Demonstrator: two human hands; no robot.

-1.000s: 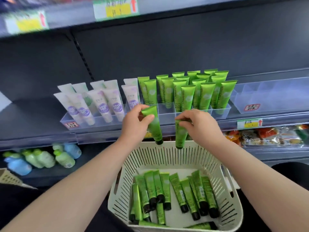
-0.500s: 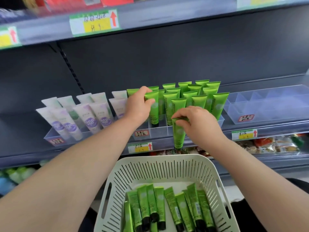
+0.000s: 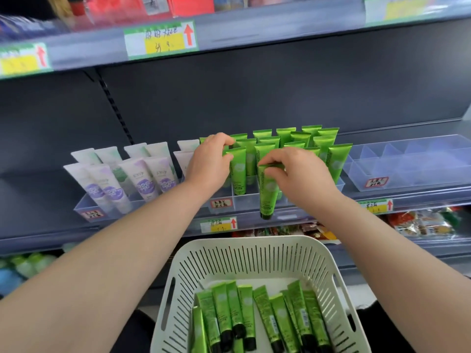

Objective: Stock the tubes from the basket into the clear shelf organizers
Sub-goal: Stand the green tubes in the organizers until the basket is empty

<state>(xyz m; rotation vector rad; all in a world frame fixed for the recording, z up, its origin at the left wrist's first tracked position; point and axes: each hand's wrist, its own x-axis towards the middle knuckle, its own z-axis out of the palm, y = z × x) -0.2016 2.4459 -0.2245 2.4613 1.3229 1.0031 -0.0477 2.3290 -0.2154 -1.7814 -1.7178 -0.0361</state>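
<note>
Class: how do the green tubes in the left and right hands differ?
The left hand stands the left tube inside the organizer; the right hand hangs the right tube before its front wall. The left tube sits higher; the right tube's black cap reaches the shelf edge. Both are green, gripped at the top.

I see a dark grey back panel (image 3: 280, 93) behind the shelves, with a slotted upright strip (image 3: 112, 108) at its left. The upper shelf edge (image 3: 254, 29) carries a green and yellow price label (image 3: 161, 39) with a red arrow. Under the middle shelf (image 3: 433, 197) lie colourful packets (image 3: 423, 222), and blurred blue and green bottles (image 3: 25, 267) stand low at the left.
</note>
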